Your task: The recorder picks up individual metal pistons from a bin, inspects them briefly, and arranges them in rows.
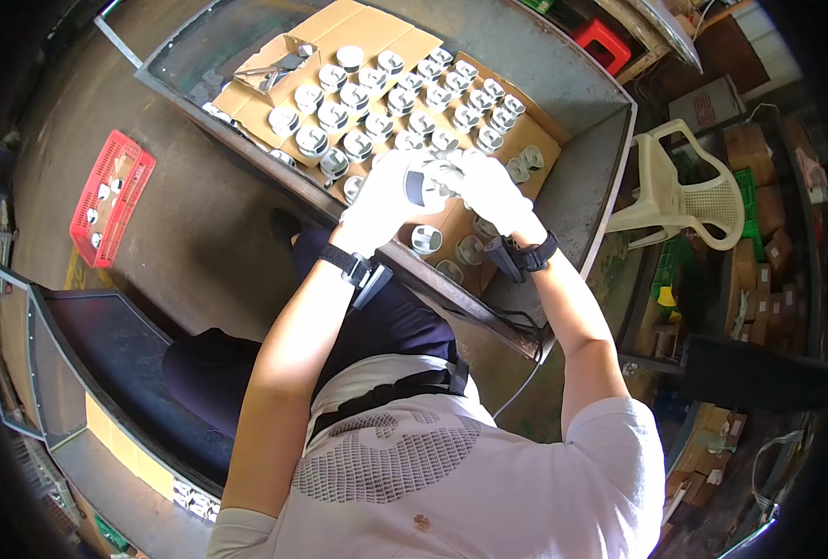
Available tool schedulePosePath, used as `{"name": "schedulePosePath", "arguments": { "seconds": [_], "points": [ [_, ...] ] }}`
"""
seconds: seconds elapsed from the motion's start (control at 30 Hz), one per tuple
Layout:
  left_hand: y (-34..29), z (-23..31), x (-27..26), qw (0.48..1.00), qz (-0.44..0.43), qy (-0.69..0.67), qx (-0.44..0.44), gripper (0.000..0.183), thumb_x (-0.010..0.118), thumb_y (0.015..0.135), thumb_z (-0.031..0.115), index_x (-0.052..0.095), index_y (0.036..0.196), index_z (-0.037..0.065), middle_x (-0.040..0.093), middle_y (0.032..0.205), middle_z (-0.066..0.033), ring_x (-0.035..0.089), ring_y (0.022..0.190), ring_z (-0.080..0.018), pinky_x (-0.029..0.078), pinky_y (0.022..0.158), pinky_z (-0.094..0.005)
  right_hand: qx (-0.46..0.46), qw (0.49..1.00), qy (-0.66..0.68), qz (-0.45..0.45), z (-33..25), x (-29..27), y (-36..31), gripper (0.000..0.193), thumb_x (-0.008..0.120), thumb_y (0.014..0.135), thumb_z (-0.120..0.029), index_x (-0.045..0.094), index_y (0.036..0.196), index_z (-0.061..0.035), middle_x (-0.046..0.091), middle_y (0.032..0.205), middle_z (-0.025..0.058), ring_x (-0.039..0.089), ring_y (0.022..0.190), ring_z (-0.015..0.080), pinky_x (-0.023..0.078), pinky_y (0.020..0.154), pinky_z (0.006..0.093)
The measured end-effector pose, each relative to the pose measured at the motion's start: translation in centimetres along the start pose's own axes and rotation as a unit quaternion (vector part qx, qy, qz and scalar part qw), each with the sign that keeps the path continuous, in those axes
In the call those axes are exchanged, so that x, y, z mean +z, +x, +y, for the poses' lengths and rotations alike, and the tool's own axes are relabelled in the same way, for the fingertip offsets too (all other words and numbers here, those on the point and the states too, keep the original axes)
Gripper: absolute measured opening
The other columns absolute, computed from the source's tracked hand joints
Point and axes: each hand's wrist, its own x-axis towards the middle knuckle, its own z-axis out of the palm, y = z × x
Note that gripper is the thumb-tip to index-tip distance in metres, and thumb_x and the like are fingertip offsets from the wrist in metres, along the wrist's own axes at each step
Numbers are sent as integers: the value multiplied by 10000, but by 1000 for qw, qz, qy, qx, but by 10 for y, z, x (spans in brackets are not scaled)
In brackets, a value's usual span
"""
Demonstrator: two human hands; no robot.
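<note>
Both my hands wear white gloves and meet over the front of a metal tray table (pixel 610 140). My left hand (pixel 383 203) and my right hand (pixel 490 189) are closed together around one round silver metal part (pixel 425 184), a cup-shaped piston-like piece. Beyond them, many like silver parts (pixel 377 98) stand in rows on flattened brown cardboard (pixel 367 28). A few more parts (pixel 425 239) sit just below my hands near the tray's front edge. Each wrist carries a black strap with a small device.
A small open cardboard box (pixel 270 67) with metal bits sits at the tray's far left. A red plastic crate (pixel 108 196) holding a few parts lies on the floor at left. A cream plastic chair (pixel 684 191) stands at right, beside shelves of boxes. A dark metal tray (pixel 88 373) is at lower left.
</note>
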Motion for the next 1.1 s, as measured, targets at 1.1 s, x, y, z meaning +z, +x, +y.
{"name": "schedulePosePath", "arguments": {
  "seconds": [1.1],
  "points": [
    [-23, -20, -15, 919, 175, 352, 41, 242, 612, 898, 180, 630, 1106, 59, 646, 978, -121, 613, 937, -279, 488, 854, -413, 392, 893, -143, -170, 185, 157, 6, 319, 526, 911, -255, 743, 1072, -85, 703, 1125, 181, 663, 1080, 368, 535, 879, 438]
  ]
}}
